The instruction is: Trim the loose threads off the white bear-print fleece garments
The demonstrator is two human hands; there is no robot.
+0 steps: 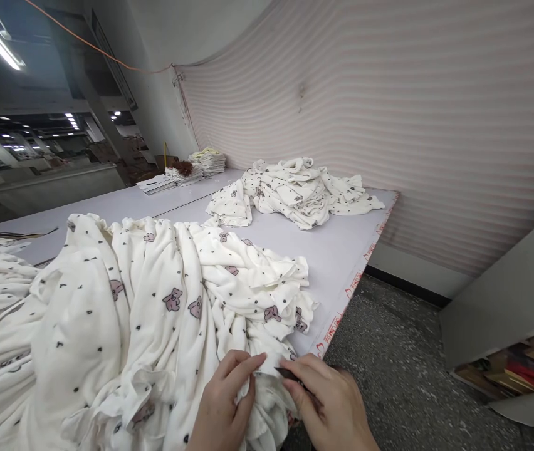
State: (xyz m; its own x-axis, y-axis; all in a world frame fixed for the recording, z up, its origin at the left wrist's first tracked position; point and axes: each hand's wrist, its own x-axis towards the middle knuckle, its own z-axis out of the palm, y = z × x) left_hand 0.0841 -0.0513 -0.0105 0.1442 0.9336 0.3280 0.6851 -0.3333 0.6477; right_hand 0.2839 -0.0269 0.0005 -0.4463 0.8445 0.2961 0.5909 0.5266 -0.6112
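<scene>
- Pinching white bear-print fabric (168, 332) narrowly in the left hand (224, 398), bottom centre.
- Gripping a dark pointed tool (287, 374) within the curled right hand (326, 401), bottom right of centre.

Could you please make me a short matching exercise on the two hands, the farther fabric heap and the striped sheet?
1. Left hand
2. Right hand
3. Farther fabric heap
4. Striped sheet

A. Grips a dark pointed tool
B. Hangs behind the table
C. Touches the near white fabric, no tool showing
D. Rests crumpled on the tabletop

Pairs: 1-C, 2-A, 3-D, 4-B
</scene>
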